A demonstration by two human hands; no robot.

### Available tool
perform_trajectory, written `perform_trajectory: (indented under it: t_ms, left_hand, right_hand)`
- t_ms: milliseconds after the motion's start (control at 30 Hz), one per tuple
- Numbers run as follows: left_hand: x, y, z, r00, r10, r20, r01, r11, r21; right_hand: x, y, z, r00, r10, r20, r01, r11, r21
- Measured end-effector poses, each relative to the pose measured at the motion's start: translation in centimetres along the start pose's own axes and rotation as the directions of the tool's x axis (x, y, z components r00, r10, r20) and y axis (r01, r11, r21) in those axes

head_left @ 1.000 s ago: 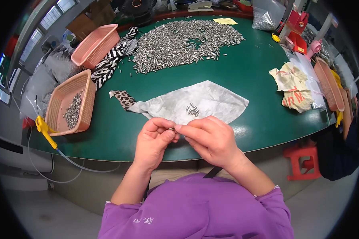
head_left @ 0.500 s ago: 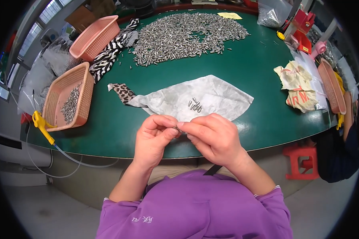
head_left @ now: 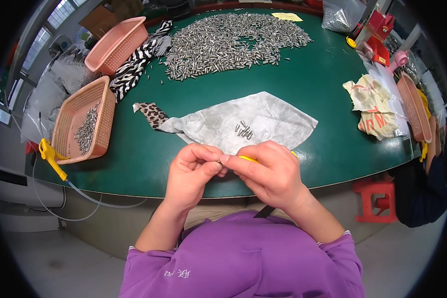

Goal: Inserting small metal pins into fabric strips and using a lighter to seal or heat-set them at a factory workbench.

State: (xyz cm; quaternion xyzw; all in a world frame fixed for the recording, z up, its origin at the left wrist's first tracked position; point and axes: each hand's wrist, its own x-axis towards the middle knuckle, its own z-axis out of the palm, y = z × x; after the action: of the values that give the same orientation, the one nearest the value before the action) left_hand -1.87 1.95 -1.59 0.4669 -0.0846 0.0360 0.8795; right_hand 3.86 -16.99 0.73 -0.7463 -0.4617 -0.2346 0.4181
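Near the table's front edge my two hands meet at the fingertips. My left hand (head_left: 191, 171) pinches a small metal part (head_left: 219, 162) between thumb and forefinger; only its end shows. Against that part press the fingertips of my right hand (head_left: 270, 171), which is closed round a slim yellow tool (head_left: 249, 159). My fingers cover most of the tool, and its kind is hidden. Just beyond my hands a grey-white cloth (head_left: 208, 124) with a leopard-print end lies on the green table. Several thin metal pins (head_left: 243, 130) rest on it in a small group.
A broad heap of small metal pins (head_left: 223, 47) spreads over the table's far side. At left stand a pink basket (head_left: 109, 111) holding more pins, an upper pink basket (head_left: 116, 44), a zebra-striped cloth (head_left: 129, 74) and a yellow air gun (head_left: 52, 159). Crumpled yellowish cloth (head_left: 370, 104) lies right.
A yellow tool now shows in my right hand, at the thumb and behind the knuckles. Both hands stay together at nearly the same spot. The pins on the cloth have not visibly moved.
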Motion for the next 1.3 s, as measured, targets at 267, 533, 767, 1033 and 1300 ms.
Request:
perform_trajectory:
  t_ms: [267, 533, 767, 1033, 1300]
  left_hand:
    - [-0.12, 0.35, 0.02, 0.996, -0.091, -0.012, 0.091, 0.996, -0.019]
    - [-0.11, 0.12, -0.04, 0.995, -0.099, -0.004, 0.099, 0.995, -0.010]
    - [0.03, 0.10, 0.14, 0.999, -0.041, -0.023, 0.041, 0.999, -0.015]
    - [-0.18, -0.16, 0.03, 0.999, -0.022, -0.031, 0.023, 0.999, 0.032]
    - [-0.16, -0.02, 0.21, 0.997, -0.061, -0.040, 0.063, 0.997, 0.049]
  right_hand:
    - [-0.42, 0.28, 0.41, 1.000, 0.021, -0.009, -0.021, 1.000, -0.001]
    - [0.02, 0.10, 0.24, 0.999, 0.019, -0.034, -0.020, 0.999, -0.027]
    - [-0.16, 0.11, 0.21, 0.998, 0.044, -0.037, -0.042, 0.997, 0.066]
    - [-0.32, 0.10, 0.17, 1.000, 0.024, -0.015, -0.024, 1.000, 0.000]
    - [0.03, 0.12, 0.25, 0.998, 0.018, -0.065, -0.020, 1.000, -0.024]
